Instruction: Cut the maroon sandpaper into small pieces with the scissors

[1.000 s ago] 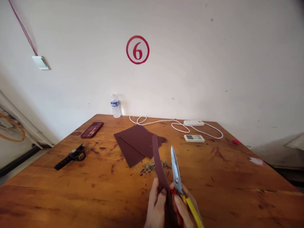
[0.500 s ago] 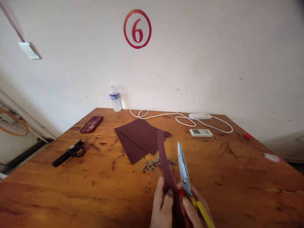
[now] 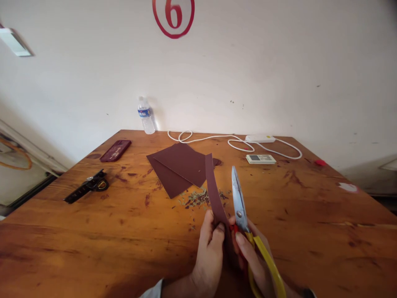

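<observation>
In the lower middle, my left hand [image 3: 211,250] is closed around a long maroon strip [image 3: 214,186] that looks like sandpaper. The strip stands up and bends slightly, its lower end hidden behind the hands. My right hand [image 3: 256,252] grips yellow-handled scissors [image 3: 239,203] just right of the strip. Their blades point away from me and lie nearly together, not touching the strip's upper part. Something red [image 3: 235,228] shows by the right fingers; I cannot tell what it is. Beyond my hands lie overlapping maroon sheets [image 3: 176,165] and a scatter of small clippings [image 3: 197,198].
On the wooden table [image 3: 130,240] are a maroon phone [image 3: 115,150] and a black strap-like object [image 3: 87,187] at left. A water bottle [image 3: 145,116] stands by the wall. A white cord with a power strip [image 3: 259,138] and a remote control [image 3: 261,159] lie at back right.
The view has tilted down, so the table and both hands sit higher in the picture and more of the forearms shows. Both hands keep their grips on the strip and the scissors.
</observation>
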Motion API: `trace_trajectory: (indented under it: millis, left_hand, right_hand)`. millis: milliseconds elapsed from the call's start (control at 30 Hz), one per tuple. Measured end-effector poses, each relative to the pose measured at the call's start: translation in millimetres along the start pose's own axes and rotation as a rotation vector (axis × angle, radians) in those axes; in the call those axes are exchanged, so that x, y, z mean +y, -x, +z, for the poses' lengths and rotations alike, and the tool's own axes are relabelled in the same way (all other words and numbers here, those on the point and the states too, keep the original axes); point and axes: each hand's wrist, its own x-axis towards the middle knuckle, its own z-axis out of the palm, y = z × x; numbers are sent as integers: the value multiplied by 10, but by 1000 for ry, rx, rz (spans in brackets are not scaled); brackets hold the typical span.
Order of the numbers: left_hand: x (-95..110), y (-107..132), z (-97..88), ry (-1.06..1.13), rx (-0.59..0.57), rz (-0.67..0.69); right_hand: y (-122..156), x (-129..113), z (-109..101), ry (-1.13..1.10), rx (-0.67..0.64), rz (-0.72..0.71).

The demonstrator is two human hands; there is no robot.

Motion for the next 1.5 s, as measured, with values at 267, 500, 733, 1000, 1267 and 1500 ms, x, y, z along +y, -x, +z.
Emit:
trace_trajectory:
  millis: [267, 500, 733, 1000, 1267, 1500]
  left_hand:
    - [90, 16, 49, -16, -10, 70]
    - [100, 22, 63, -46, -10, 134]
    - [89, 10, 62, -58, 1, 165]
    - [104, 24, 86, -30, -47, 137]
    - [127, 24, 87, -38, -99, 142]
    - [-22, -39, 23, -56, 28, 123]
  right_hand:
    - [2, -147, 57, 78, -16, -28]
    - [3, -161, 67, 130, -37, -50]
    - [-5, -166, 61, 152, -44, -29]
    - [2, -195, 65, 180, -37, -25]
    - [-9, -135, 65, 174, -5, -7]
    - [-5, -93, 48, 146, 19, -46]
